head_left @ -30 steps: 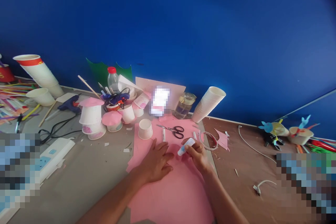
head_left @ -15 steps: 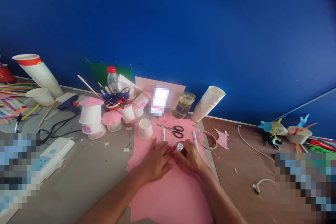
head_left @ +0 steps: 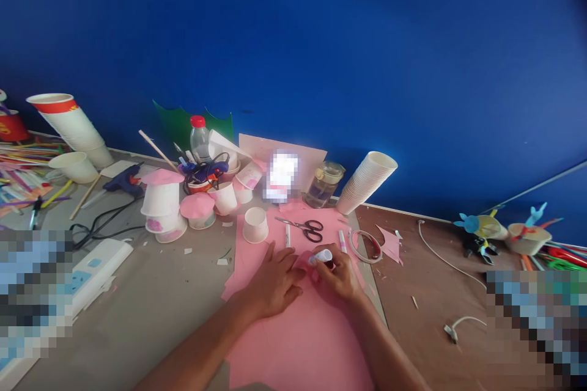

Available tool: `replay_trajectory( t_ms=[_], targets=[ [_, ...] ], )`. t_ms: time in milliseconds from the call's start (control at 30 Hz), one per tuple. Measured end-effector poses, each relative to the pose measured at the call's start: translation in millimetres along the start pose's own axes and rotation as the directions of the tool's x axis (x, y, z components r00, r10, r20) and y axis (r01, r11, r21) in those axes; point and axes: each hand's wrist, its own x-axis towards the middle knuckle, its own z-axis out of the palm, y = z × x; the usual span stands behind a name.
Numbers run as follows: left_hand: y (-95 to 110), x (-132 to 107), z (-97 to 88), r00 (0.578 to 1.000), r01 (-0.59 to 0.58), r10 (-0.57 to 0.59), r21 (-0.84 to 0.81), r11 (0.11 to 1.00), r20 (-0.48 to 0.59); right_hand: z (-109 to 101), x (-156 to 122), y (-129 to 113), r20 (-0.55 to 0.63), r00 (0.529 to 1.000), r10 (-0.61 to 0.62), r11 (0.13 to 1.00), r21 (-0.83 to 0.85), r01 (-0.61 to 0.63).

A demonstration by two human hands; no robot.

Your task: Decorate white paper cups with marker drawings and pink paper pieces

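Observation:
My left hand [head_left: 275, 281] lies on the pink paper [head_left: 298, 348] with its fingers stretched out. Under its fingertips is a small darker pink piece of paper [head_left: 303, 259]. My right hand [head_left: 340, 276] is wrapped round a short white glue stick [head_left: 324, 255], which leans over that piece; its lower end is hidden by my fingers. Just beyond my hands lie scissors [head_left: 312, 230] with dark handles. A marker [head_left: 288, 236] sits above my left fingers, and another marker [head_left: 342, 241] lies by my right hand. One white paper cup [head_left: 255, 225] stands at the paper's upper left.
Pink-topped cups [head_left: 161, 201] stand to the left, near a glue gun [head_left: 123, 180] and a power strip [head_left: 87, 275]. A lit phone [head_left: 280, 176], a glass jar [head_left: 324, 184] and a leaning cup stack [head_left: 368, 182] line the back. A tape roll [head_left: 365, 247] lies right.
My right hand has tipped the glue stick over to the right, from more upright to slanted. My left hand stays almost in place. The whole view has shifted slightly.

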Motion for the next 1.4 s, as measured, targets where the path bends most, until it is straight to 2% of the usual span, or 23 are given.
replay_trajectory(
  t_ms=[133, 333, 533, 667, 833, 967, 1067, 1233, 1300, 1400],
  targets=[
    [-0.6, 0.3, 1.6, 1.0, -0.011, 0.011, -0.001, 1.0, -0.018, 2.7, 0.2, -0.2, 0.014, 0.997, -0.078, 0.994, -0.072, 0.079],
    [0.4, 0.1, 1.0, 1.0, -0.009, 0.009, 0.037, 0.999, -0.006, 2.1, -0.1, 2.0, -0.012, 1.0, 0.027, 1.0, -0.005, -0.027],
    [1.0, 1.0, -0.6, 1.0, 0.021, -0.021, 0.002, 1.0, 0.002, 1.3, 2.3, -2.0, 0.106, 0.994, 0.026, 0.998, -0.056, -0.02],
    [-1.1, 0.6, 1.4, 1.0, 0.01, -0.01, 0.017, 1.0, 0.005, 2.7, 2.8, -1.0, 0.114, 0.992, 0.06, 0.998, -0.02, -0.058],
    [-1.9, 0.6, 2.3, 1.0, 0.008, -0.008, 0.051, 0.999, 0.009, 2.6, 1.4, 2.7, 0.01, 0.991, 0.133, 0.98, 0.149, -0.133],
    [-0.5, 1.1, 1.1, 1.0, 0.006, -0.006, 0.058, 0.998, -0.006, 2.0, -0.4, 6.9, -0.064, 0.986, 0.156, 0.96, 0.244, -0.136],
    [0.1, 1.0, 0.9, 1.0, 0.008, -0.008, 0.045, 0.999, -0.005, 3.2, -0.5, 6.0, -0.063, 0.992, 0.111, 0.982, 0.161, -0.1],
    [-1.5, -0.1, 3.0, 1.0, -0.007, 0.008, 0.074, 0.997, -0.016, 6.4, 1.5, -0.9, 0.015, 0.999, -0.05, 0.986, -0.158, 0.052],
    [-2.3, -0.2, 3.6, 1.0, -0.01, 0.012, 0.08, 0.997, -0.02, 6.6, 1.7, -0.8, 0.003, 1.0, -0.022, 0.985, -0.174, 0.022],
    [-2.5, 0.0, 3.1, 1.0, -0.012, 0.013, 0.075, 0.997, -0.013, 4.9, 1.1, 3.4, -0.071, 0.993, 0.096, 0.994, -0.047, -0.099]
  ],
)
